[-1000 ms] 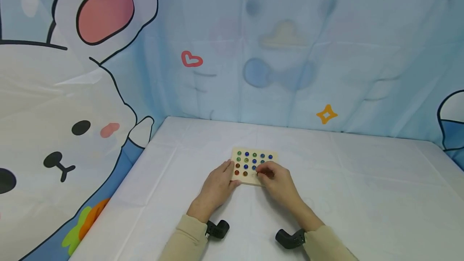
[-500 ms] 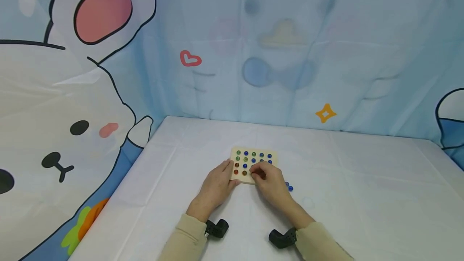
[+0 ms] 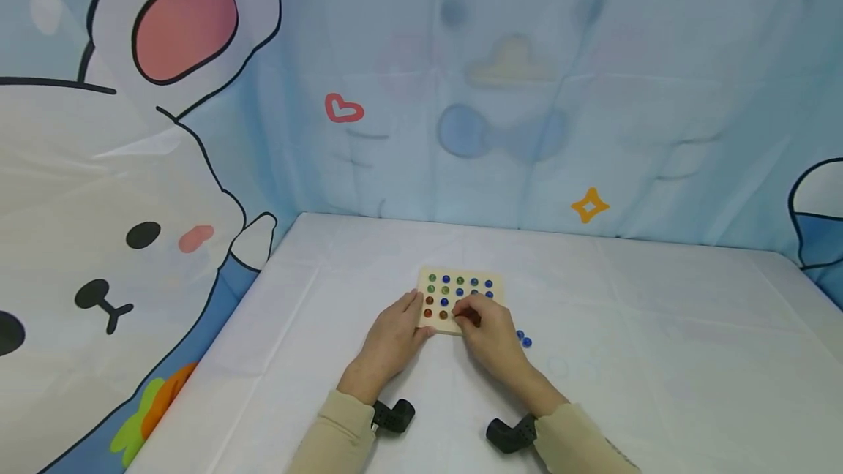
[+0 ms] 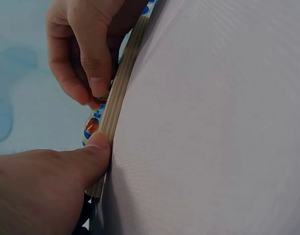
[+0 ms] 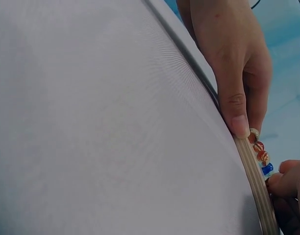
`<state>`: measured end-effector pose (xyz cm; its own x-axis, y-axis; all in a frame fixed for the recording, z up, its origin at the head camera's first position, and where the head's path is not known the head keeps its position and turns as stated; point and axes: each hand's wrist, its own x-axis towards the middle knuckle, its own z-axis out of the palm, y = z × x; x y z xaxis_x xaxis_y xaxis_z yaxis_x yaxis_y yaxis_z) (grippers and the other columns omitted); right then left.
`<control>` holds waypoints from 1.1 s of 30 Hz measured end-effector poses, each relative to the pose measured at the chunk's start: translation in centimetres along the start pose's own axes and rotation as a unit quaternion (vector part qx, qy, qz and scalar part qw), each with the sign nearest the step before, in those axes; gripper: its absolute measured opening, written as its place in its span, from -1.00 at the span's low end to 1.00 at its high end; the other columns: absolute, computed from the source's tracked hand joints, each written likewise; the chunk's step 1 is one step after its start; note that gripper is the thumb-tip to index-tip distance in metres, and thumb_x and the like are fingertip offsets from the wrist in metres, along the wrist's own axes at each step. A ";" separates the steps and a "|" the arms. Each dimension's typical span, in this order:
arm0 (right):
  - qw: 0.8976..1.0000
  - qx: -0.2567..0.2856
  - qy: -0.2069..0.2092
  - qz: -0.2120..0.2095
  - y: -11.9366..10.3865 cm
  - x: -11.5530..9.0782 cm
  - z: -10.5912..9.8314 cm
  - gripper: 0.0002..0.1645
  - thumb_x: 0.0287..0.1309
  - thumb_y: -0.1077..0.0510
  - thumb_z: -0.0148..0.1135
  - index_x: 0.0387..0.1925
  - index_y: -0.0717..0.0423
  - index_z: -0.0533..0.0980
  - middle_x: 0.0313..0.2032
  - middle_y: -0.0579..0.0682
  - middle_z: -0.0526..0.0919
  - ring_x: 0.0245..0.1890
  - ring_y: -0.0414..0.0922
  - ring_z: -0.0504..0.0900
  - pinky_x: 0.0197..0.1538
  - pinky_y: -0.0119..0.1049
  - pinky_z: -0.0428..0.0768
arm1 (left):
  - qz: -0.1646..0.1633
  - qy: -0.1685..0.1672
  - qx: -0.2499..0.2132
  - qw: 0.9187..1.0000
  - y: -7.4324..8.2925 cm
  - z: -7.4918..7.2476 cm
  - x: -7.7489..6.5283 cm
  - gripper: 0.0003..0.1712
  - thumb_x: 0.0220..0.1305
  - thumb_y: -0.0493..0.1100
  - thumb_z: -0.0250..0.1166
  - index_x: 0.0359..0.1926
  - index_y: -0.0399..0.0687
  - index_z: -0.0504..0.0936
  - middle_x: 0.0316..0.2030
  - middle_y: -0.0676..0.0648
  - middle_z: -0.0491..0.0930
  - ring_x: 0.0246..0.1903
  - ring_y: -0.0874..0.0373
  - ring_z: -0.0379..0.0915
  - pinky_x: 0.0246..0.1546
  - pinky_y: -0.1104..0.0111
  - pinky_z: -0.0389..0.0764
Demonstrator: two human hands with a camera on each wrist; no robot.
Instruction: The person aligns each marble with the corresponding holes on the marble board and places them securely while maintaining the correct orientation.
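Note:
A pale wooden board (image 3: pixel 467 273) with rows of blue, green and orange-brown marbles lies flat on the table. My left hand (image 3: pixel 388 342) holds its left side, thumb at the near edge and fingers along the side. Over the board's near right part, my right hand (image 3: pixel 492 336) pinches a small marble (image 4: pixel 102 98) between thumb and fingertips, at the board's surface. That marble is mostly covered by the fingers, and its colour is unclear. The right hand also hides several spots on the board. Loose blue marbles (image 3: pixel 526 342) lie just right of this hand.
The white-covered table (image 3: pixel 658 357) stretches around the board. Behind it hangs a light blue printed curtain (image 3: pixel 527 93); a cartoon animal print (image 3: pixel 79 189) covers the left side. Black wrist cameras (image 3: pixel 395 416) sit on both wrists.
My right hand has shifted slightly left over the board, then stayed nearly still. Loose blue marbles, hidden behind it earlier, now show on its right. The left hand keeps its hold.

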<state>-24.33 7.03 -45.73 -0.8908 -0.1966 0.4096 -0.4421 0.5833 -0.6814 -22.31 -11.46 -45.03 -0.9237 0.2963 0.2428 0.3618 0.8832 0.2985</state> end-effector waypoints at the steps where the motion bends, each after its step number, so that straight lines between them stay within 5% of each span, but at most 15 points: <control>1: 1.000 -0.001 -0.001 0.002 0.0 0.0 0.0 -0.81 0.11 0.44 0.33 -0.31 0.12 0.63 -0.31 -0.04 0.70 -0.30 -0.22 0.59 -0.23 -0.42 0.64 | 0.000 0.000 -0.002 1.000 0.0 0.0 0.0 -0.26 0.41 0.04 0.21 0.41 -0.34 0.30 0.38 -0.28 0.35 0.36 -0.09 0.34 0.37 0.16 0.44; 23: 0.999 0.028 -0.017 0.039 -0.1 -0.5 -2.1 -0.84 0.18 0.38 0.29 -0.22 0.14 0.63 -0.22 0.00 0.70 -0.21 -0.16 0.66 -0.11 -0.37 0.72 | -0.004 -0.001 0.000 1.000 0.1 -0.1 0.0 -0.25 0.41 0.05 0.21 0.42 -0.33 0.29 0.39 -0.28 0.34 0.37 -0.09 0.33 0.38 0.17 0.42; 33: 0.999 -0.009 0.011 0.030 0.6 -1.1 -3.9 -0.79 0.18 0.41 0.24 -0.19 0.12 0.63 -0.20 -0.04 0.71 -0.14 -0.15 0.65 -0.03 -0.25 0.71 | -0.010 -0.003 -0.002 1.000 0.1 0.1 0.0 -0.25 0.41 0.05 0.21 0.43 -0.33 0.27 0.39 -0.27 0.34 0.38 -0.08 0.32 0.39 0.17 0.41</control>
<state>-23.21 10.72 -44.24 -0.9128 -0.1434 0.3824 -0.3863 0.6069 -0.6946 -22.25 -11.28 -45.11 -0.9313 0.2816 0.2310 0.3443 0.8875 0.3062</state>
